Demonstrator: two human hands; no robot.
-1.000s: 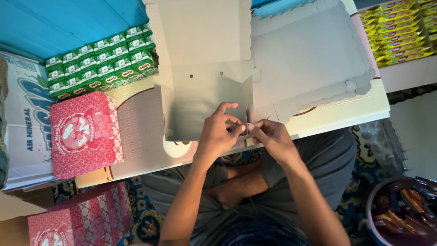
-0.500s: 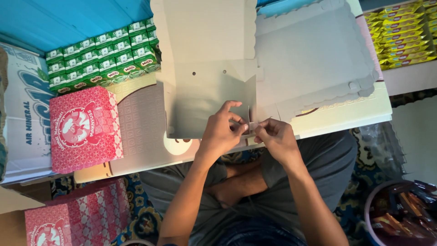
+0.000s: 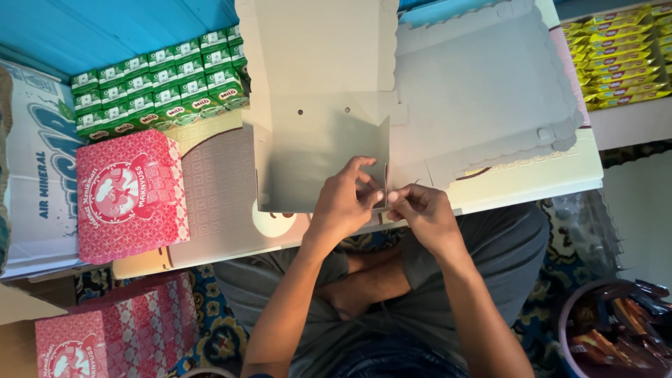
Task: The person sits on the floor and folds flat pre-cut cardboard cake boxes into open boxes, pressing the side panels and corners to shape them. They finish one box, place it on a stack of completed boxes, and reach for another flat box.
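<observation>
Several green drink cartons (image 3: pixel 157 80) are sitting in rows at the far left, just behind a folded pink patterned box (image 3: pixel 129 196) that is lying on the low white table (image 3: pixel 532 183). Toward the middle, a half-folded grey cardboard box blank (image 3: pixel 322 119) is resting on that table, its near panel standing up. The left hand (image 3: pixel 343 206) is pinching the lower right corner of this panel, and the right hand (image 3: pixel 420 213) is meeting it there, fingertips of both pressing together on the cardboard edge. Farther right, yellow snack packets (image 3: pixel 616 56) are lying stacked on a shelf, well apart from the hands.
</observation>
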